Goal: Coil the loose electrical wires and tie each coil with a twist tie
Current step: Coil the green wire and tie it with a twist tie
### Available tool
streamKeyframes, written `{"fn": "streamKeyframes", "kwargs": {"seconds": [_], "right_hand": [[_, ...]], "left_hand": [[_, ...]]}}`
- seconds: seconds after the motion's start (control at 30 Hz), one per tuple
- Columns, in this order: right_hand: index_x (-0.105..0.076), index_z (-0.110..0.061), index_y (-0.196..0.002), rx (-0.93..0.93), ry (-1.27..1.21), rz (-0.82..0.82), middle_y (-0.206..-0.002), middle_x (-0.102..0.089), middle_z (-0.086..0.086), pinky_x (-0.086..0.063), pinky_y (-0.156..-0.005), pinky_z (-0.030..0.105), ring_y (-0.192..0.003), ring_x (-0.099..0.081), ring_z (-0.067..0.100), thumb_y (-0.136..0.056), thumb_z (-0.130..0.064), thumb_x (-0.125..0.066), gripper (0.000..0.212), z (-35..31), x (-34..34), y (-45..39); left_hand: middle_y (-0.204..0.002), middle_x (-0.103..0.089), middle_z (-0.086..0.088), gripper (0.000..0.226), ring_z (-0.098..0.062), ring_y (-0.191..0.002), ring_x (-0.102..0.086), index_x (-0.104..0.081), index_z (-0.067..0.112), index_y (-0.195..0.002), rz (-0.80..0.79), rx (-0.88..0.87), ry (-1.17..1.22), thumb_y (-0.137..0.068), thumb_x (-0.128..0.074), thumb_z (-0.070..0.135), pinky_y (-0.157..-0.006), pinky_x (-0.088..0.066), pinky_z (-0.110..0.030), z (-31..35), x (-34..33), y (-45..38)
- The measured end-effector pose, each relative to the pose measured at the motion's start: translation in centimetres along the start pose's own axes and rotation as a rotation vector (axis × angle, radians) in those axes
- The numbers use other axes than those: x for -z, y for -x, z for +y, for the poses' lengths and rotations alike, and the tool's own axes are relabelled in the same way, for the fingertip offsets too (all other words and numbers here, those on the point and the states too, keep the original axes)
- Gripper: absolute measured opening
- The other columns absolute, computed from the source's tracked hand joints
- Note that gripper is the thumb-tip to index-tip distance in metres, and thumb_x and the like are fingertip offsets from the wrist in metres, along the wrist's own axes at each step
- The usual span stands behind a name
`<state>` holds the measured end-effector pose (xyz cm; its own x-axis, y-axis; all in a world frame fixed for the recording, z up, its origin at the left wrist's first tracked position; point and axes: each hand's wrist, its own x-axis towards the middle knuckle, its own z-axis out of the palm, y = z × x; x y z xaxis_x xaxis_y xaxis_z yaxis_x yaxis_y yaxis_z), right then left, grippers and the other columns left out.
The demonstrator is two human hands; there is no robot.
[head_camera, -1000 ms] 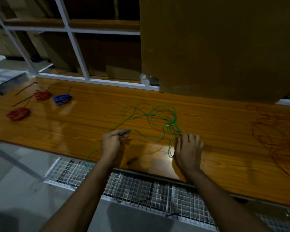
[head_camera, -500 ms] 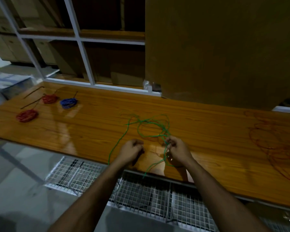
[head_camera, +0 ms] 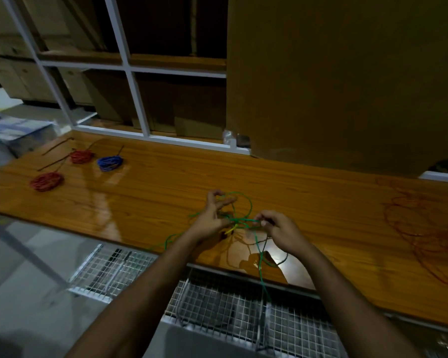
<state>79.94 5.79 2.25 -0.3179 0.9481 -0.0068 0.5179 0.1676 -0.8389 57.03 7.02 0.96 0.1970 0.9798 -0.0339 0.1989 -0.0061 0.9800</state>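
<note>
A loose green wire [head_camera: 246,205] lies tangled above the wooden table [head_camera: 308,202], its tails trailing over the near edge. My left hand [head_camera: 212,218] has the wire looped round its spread fingers, thumb and forefinger meeting at the top. My right hand [head_camera: 279,229] pinches a strand of the same wire just to the right. Two red coils [head_camera: 47,181] [head_camera: 81,156] and a blue coil [head_camera: 110,163] lie finished at the far left. A loose tangle of red wire [head_camera: 424,228] sprawls at the right.
White shelf frames [head_camera: 130,81] and a big cardboard panel [head_camera: 347,86] rise behind the table. Wire mesh baskets [head_camera: 217,306] hang below the table's near edge. Thin dark ties [head_camera: 55,147] lie beside the red coils.
Both hands have drawn the spread-out green wire together and lifted it. The left hand opened its fingers inside the loops; the right went from flat on the table to pinching a strand.
</note>
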Motion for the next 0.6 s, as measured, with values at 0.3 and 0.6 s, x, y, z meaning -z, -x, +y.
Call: {"fn": "streamKeyframes", "kwargs": {"seconds": [0.3,0.6], "right_hand": [[-0.060,-0.010,-0.092,-0.067,-0.278,0.135,-0.089,-0.062,-0.002,-0.040,-0.064,0.020,-0.078,-0.052,0.008,-0.101,0.003,-0.044,0.023,-1.8,1.8,-0.8],[-0.066,-0.018,-0.103,-0.036,0.067,0.293,-0.091,-0.062,-0.007,-0.040,-0.066,0.028,-0.079,-0.056,0.015,-0.098,-0.010,-0.054,0.015,-2.2,3.3,-2.5]], "left_hand": [[-0.087,-0.068,-0.007,0.062,-0.020,-0.087,-0.069,-0.022,0.017,-0.137,-0.107,-0.045,0.012,-0.093,-0.062,-0.003,-0.085,-0.056,-0.038,2.1,-0.2,0.8],[-0.086,-0.067,-0.014,0.058,-0.010,-0.051,-0.049,-0.029,0.019,-0.141,-0.126,0.087,0.717,-0.093,-0.052,-0.004,-0.045,-0.042,-0.020,6.9,0.0,1.0]]}}
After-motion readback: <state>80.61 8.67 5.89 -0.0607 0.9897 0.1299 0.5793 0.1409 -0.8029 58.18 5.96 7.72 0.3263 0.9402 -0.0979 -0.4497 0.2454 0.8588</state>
